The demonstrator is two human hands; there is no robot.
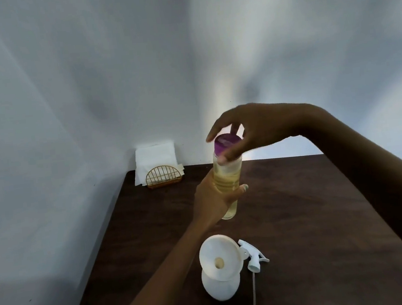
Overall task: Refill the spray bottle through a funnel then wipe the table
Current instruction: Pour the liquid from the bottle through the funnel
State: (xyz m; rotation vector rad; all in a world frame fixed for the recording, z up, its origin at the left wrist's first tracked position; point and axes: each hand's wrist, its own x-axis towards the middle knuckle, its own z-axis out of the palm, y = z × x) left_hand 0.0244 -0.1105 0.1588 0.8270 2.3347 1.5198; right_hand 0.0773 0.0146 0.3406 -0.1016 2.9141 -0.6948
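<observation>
Hands (222,175) on purple-capped bottle (227,177)

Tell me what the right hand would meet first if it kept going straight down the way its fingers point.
The right hand already has fingertips around the purple cap; straight down it meets that cap, atop the refill bottle held by the left hand.

Pale walls (63,80), dark wooden table (313,215)

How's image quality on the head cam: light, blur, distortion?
Head view: dim overall, with a bright patch on the wall behind the refill bottle, which glows backlit. Right hand at the purple cap has motion-blurred fingertips; left hand is sharper. Wide-angle lens bends the wall corner and splays the table edges. Funnel is slightly overexposed.
</observation>
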